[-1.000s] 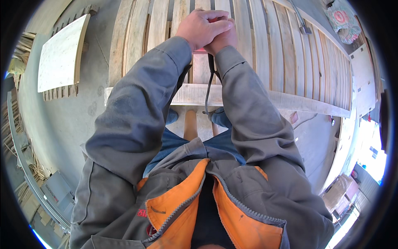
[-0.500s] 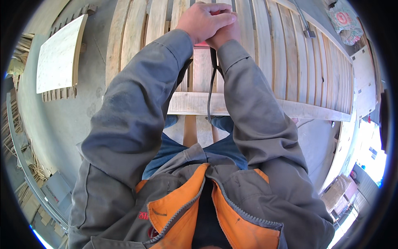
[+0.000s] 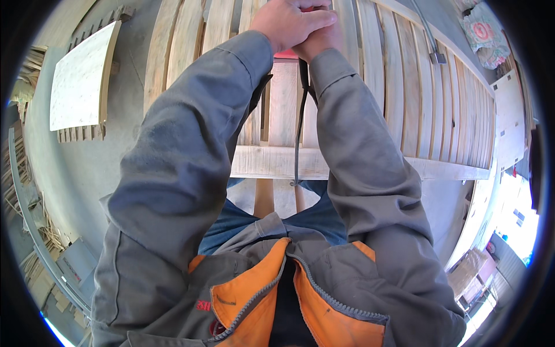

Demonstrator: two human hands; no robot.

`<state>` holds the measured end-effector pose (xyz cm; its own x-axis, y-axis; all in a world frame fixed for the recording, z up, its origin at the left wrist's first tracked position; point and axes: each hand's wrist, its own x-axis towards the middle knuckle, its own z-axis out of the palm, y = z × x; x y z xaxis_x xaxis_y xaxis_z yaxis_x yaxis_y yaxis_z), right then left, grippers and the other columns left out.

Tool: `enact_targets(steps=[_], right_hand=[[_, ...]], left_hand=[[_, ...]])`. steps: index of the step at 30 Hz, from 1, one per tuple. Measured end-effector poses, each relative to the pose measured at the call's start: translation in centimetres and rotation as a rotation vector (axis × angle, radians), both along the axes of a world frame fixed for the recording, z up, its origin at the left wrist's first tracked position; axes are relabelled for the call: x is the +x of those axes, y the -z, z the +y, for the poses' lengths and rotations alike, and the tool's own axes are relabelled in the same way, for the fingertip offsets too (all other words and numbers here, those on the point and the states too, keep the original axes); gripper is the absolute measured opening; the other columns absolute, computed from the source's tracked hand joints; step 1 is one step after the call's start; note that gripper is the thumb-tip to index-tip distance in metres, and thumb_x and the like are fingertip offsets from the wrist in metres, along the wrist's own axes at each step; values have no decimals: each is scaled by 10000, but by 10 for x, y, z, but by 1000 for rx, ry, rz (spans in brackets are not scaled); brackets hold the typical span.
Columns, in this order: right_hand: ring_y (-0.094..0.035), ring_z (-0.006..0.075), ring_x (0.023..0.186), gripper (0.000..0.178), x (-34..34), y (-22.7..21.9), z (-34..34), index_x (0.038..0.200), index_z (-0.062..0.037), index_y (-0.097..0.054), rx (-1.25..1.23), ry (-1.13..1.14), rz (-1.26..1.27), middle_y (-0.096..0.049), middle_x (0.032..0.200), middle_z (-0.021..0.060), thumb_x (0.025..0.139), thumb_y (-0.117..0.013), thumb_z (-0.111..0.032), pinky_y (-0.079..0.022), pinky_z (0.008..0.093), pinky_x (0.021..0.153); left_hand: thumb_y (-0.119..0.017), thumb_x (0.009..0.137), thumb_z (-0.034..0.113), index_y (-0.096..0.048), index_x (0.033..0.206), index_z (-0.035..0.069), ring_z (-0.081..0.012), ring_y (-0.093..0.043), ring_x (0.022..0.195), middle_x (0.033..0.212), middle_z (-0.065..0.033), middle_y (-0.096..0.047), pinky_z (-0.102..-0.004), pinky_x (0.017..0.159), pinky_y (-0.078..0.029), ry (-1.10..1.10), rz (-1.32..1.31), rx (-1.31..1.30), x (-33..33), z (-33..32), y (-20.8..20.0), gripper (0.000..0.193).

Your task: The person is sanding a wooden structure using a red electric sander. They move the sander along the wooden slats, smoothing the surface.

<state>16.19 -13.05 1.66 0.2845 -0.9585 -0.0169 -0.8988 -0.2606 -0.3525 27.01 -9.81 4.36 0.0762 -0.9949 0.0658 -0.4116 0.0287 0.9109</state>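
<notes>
Both my arms reach forward over a panel of pale wooden slats (image 3: 283, 104). My left hand (image 3: 282, 26) and my right hand (image 3: 321, 39) are closed, one against the other, around a red corded power tool (image 3: 286, 54). Most of the tool is hidden under my hands and sleeves, so its exact kind does not show. From it a black cord (image 3: 299, 127) runs back toward me, between my forearms and over the front rail (image 3: 277, 162) of the panel.
Left of the panel, a white-topped board (image 3: 81, 78) rests on slatted wood above the concrete floor (image 3: 124, 81). A grey cable with a dark block (image 3: 437, 58) lies across the panel's far right. Beyond are a printed sack (image 3: 484, 34) and pale sheets (image 3: 509, 113).
My hands and the red tool have moved a little farther away along the slats. The panel's front rail now appears lower in the view, and more of the slats shows between my arms.
</notes>
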Motion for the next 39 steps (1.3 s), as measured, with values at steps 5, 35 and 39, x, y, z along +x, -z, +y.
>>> enact_targets(steps=[5,35,39], right_hand=[[-653,268,1186,461,3,16,-31,1318,-219,-686,-236,-161,287,-690,1303,53,955,-637,-499,-529,379,1029],[-631,326,1154,532,52,33,-113,1304,-178,-679,-343,-102,34,-703,1270,64,860,-738,-465,-571,408,966],[-634,333,1132,505,55,33,-119,1280,-167,-689,-351,-100,26,-711,1250,59,864,-728,-452,-563,408,957]], left_hand=[[-767,875,525,-774,1306,161,-253,-725,1139,1255,-129,-768,-358,1030,-541,-3,-33,5,-4,-18,-3,565],[-758,901,425,-784,1206,65,-292,-758,1072,1134,-195,-787,-375,974,-561,19,-91,-207,46,-105,7,473],[-731,918,426,-776,1220,52,-300,-751,1099,1159,-209,-778,-374,991,-556,11,-131,-195,47,-107,0,482]])
